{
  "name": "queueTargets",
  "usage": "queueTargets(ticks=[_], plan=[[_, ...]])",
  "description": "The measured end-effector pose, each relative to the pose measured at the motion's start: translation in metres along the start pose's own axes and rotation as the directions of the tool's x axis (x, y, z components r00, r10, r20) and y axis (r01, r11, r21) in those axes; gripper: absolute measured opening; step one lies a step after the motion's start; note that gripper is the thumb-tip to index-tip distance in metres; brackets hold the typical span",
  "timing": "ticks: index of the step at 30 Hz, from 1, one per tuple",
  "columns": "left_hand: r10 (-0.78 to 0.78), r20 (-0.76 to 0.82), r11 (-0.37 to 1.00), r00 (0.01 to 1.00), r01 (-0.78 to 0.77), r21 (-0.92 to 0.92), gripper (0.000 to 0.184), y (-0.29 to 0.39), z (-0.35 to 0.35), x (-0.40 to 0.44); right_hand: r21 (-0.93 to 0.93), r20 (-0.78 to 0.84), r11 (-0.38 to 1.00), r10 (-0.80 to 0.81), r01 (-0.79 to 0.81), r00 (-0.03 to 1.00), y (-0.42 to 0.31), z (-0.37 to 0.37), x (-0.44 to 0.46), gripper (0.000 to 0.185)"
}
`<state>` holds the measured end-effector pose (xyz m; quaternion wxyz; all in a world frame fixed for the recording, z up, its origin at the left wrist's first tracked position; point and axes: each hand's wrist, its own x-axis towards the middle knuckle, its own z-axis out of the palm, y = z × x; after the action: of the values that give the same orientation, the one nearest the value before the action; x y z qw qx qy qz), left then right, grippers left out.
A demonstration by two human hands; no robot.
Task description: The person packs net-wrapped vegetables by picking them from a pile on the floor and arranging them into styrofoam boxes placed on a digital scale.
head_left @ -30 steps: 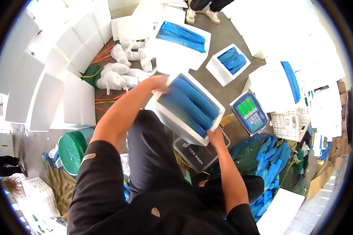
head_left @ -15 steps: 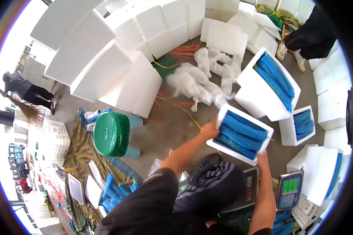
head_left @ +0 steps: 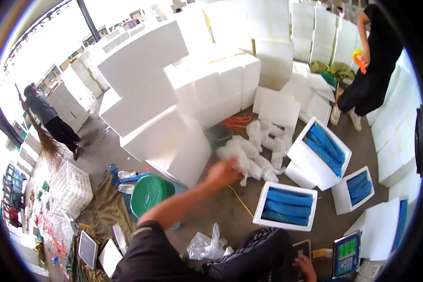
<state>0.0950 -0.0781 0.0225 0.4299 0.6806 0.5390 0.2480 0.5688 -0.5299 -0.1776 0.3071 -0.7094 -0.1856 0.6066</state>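
My left hand (head_left: 224,174) is stretched out over the floor, blurred, close to the white plastic-wrapped bundles (head_left: 254,162); whether it touches them is unclear. Low in the view, my right hand (head_left: 305,267) is beside the black scale platform (head_left: 293,251), its fingers partly in sight. Between the hands, a white foam box (head_left: 285,224) holding blue netted rolls (head_left: 288,205) sits on the floor, touched by neither hand. The scale's display (head_left: 347,254) with green digits stands right of my right hand.
Two more foam boxes (head_left: 293,152) (head_left: 341,207) of blue netted rolls stand right. A green stool (head_left: 151,195) is left. White foam stacks (head_left: 150,70) rise behind. One person (head_left: 376,61) holds orange tape; another (head_left: 51,117) holds a broom near a white crate (head_left: 73,188).
Both hands have let go of the foam box, now on the floor. My left hand has moved left toward the wrapped bundles, my right hand down by the scale. The view has turned left and up.
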Motion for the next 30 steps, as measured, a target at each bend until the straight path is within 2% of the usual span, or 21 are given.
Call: queueTargets(ticks=[1,2,3,4,5,7,8,9,10,12,15,18,19,20,21,22,24,26,27,28,30], plan=[[0.271,-0.317,0.959,0.909,-0.228,0.165,0.053,-0.009,-0.040,0.028,-0.119,0.053,0.992,-0.032,0.038,0.998,0.005,-0.012,-0.009,0.047],[0.411,-0.453,0.867,0.791,-0.186,0.462,0.054,0.026,-0.101,0.036,-0.234,0.105,0.969,-0.058,0.082,0.993,0.021,-0.035,-0.007,0.053],[0.656,-0.487,0.714,0.577,-0.265,0.648,0.056,0.044,-0.163,0.050,-0.229,0.045,0.968,-0.096,0.103,0.994,0.051,-0.061,0.000,0.050],[0.695,-0.524,0.672,0.492,-0.185,0.717,0.059,0.089,-0.218,0.042,-0.223,-0.017,0.967,-0.129,0.122,0.992,0.066,-0.078,0.005,0.046],[0.780,-0.522,0.582,0.344,-0.092,0.808,0.062,0.115,-0.269,0.045,-0.198,-0.042,0.971,-0.145,0.135,0.988,0.045,-0.078,-0.012,0.045],[0.847,-0.472,0.448,0.244,0.150,0.881,0.071,0.163,-0.353,0.029,-0.142,-0.093,0.979,-0.162,0.148,0.982,-0.005,-0.071,-0.071,0.041],[0.867,-0.434,0.346,0.246,0.331,0.878,0.076,0.181,-0.385,0.021,-0.138,-0.161,0.980,-0.168,0.147,0.973,-0.015,-0.066,-0.081,0.041],[0.846,-0.432,0.260,0.313,0.465,0.846,0.080,0.186,-0.416,0.017,-0.132,-0.232,0.981,-0.170,0.142,0.958,-0.019,-0.062,-0.092,0.040],[0.774,-0.488,0.278,0.404,0.475,0.835,0.081,0.182,-0.438,0.010,-0.127,-0.301,0.983,-0.167,0.134,0.939,-0.025,-0.059,-0.105,0.040],[0.554,-0.632,0.386,0.542,0.505,0.772,0.074,0.175,-0.448,-0.003,-0.040,-0.303,0.986,-0.166,0.161,0.938,-0.037,-0.046,-0.125,0.041],[0.607,-0.525,0.327,0.597,0.415,0.849,0.063,0.194,-0.421,-0.032,-0.053,-0.305,0.983,-0.184,0.177,0.934,-0.031,-0.045,-0.130,0.041],[0.537,-0.436,0.272,0.722,0.341,0.900,0.058,0.211,-0.387,-0.058,-0.077,-0.324,0.985,-0.172,0.155,0.930,-0.021,-0.029,-0.129,0.040],[0.658,-0.369,0.257,0.657,0.265,0.929,0.059,0.192,-0.387,-0.061,0.077,-0.315,0.992,-0.069,0.098,0.947,-0.020,-0.023,-0.123,0.030],[0.770,-0.285,0.238,0.570,0.156,0.959,0.059,0.168,-0.390,-0.058,0.028,-0.268,0.993,-0.107,0.119,0.957,-0.016,-0.025,-0.121,0.033],[0.739,-0.341,0.320,0.581,0.143,0.937,0.058,0.163,-0.377,-0.068,-0.002,-0.293,0.991,-0.131,0.137,0.947,-0.051,0.002,-0.150,0.033],[0.818,-0.255,0.250,0.516,0.081,0.965,0.055,0.157,-0.362,-0.076,-0.074,-0.245,0.980,-0.199,0.187,0.949,-0.051,0.005,-0.155,0.036],[0.821,-0.114,0.188,0.559,-0.076,0.979,0.048,0.180,-0.315,-0.112,-0.123,-0.238,0.960,-0.276,0.253,0.931,-0.059,0.013,-0.168,0.041],[0.826,0.008,0.186,0.564,-0.286,0.940,0.045,0.189,-0.263,-0.140,-0.061,-0.228,0.951,-0.310,0.304,0.923,-0.070,0.019,-0.184,0.053],[0.805,0.097,0.181,0.586,-0.397,0.900,0.044,0.198,-0.235,-0.151,-0.019,-0.223,0.945,-0.324,0.328,0.919,-0.073,0.020,-0.197,0.051],[0.778,0.183,0.180,0.601,-0.493,0.851,0.044,0.208,-0.207,-0.163,-0.056,-0.231,0.908,-0.417,0.416,0.879,-0.062,0.014,-0.197,0.052],[0.766,0.455,0.049,0.455,-0.746,0.664,0.044,0.235,-0.145,-0.176,-0.132,-0.287,0.872,-0.489,0.471,0.824,-0.056,0.000,-0.207,0.050]])
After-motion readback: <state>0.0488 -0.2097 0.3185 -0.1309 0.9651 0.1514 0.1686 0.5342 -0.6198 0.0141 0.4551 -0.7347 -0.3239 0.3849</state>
